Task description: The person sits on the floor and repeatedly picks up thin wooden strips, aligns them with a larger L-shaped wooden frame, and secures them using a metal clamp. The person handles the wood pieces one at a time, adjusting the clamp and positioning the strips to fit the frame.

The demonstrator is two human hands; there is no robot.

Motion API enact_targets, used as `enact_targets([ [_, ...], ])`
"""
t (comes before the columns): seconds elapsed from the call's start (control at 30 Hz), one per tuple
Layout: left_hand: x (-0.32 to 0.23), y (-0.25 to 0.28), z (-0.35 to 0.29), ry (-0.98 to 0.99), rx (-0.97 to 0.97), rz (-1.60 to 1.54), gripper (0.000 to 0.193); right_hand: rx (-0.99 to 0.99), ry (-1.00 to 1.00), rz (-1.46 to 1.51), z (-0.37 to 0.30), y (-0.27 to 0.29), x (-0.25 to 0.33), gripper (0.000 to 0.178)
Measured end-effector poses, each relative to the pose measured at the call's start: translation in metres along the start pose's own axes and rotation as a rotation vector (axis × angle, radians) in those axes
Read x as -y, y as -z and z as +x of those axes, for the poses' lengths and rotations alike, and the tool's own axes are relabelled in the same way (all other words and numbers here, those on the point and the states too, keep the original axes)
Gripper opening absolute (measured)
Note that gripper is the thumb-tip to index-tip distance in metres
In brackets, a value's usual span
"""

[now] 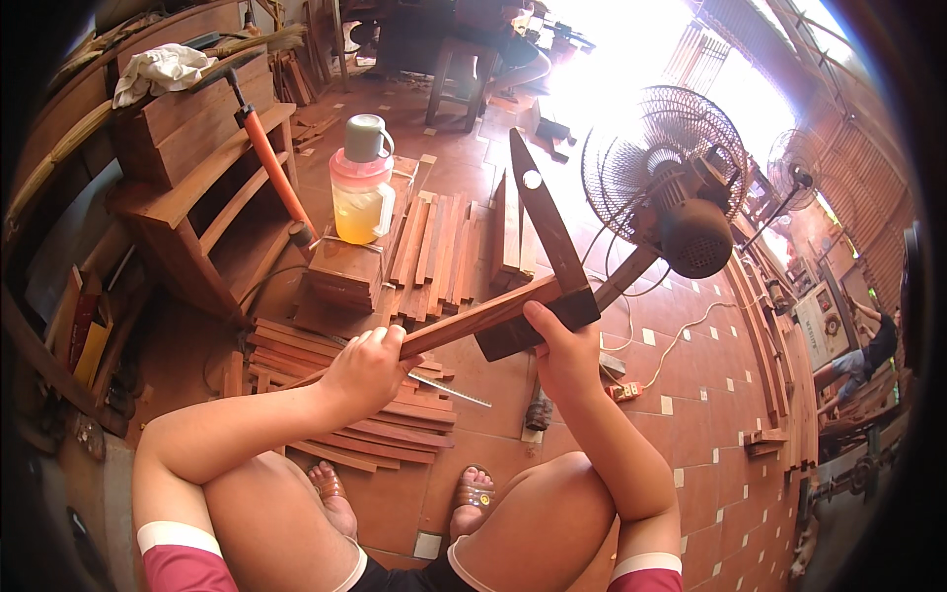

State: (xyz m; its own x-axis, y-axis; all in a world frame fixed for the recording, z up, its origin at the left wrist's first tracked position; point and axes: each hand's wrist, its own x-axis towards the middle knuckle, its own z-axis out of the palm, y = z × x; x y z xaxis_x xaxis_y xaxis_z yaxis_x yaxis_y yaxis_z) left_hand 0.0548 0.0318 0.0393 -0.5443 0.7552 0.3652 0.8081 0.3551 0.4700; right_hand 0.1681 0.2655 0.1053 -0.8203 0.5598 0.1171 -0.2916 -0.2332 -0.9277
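Note:
In front of my knees my left hand (363,367) is closed around a reddish-brown wooden strip (472,320), which slants up to the right. My right hand (566,345) grips a wooden try square (546,212) by its dark, thick stock, with the thumb on top. The square's long tapered blade points up and away, and a round hole shows near its tip. The strip's far end lies against the square where blade and stock meet. My right fingers are mostly hidden behind the stock.
Below my hands lie stacked wooden strips (395,424) and a thin metal ruler (449,390). A pitcher of yellow drink (357,202) stands on a wooden block (345,268). A pedestal fan (681,197) and power strip (624,392) are right. Another person (868,355) works far right.

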Motion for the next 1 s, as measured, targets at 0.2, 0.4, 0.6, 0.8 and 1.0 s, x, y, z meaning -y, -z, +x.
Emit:
enact_targets([
  [0.2, 0.005, -0.004, 0.001, 0.068, 0.125, -0.287, 0.032, 0.027, 0.056, -0.083, -0.005, -0.003, 0.004, 0.037],
  [0.4, 0.0, 0.007, 0.004, 0.091, 0.414, -0.462, 0.043, 0.102, 0.1, -0.14, -0.007, -0.003, 0.004, 0.038],
  [0.6, 0.005, 0.013, 0.004, 0.097, 0.508, -0.569, 0.038, 0.159, 0.115, -0.102, -0.007, -0.007, 0.005, 0.036],
  [0.8, 0.015, 0.008, 0.001, 0.189, 0.629, -0.711, 0.031, 0.183, 0.093, -0.126, -0.005, -0.002, 0.002, 0.036],
  [1.0, 0.016, 0.007, 0.001, 0.213, 0.676, -0.699, 0.038, 0.194, 0.082, -0.125, -0.005, -0.004, 0.004, 0.039],
])
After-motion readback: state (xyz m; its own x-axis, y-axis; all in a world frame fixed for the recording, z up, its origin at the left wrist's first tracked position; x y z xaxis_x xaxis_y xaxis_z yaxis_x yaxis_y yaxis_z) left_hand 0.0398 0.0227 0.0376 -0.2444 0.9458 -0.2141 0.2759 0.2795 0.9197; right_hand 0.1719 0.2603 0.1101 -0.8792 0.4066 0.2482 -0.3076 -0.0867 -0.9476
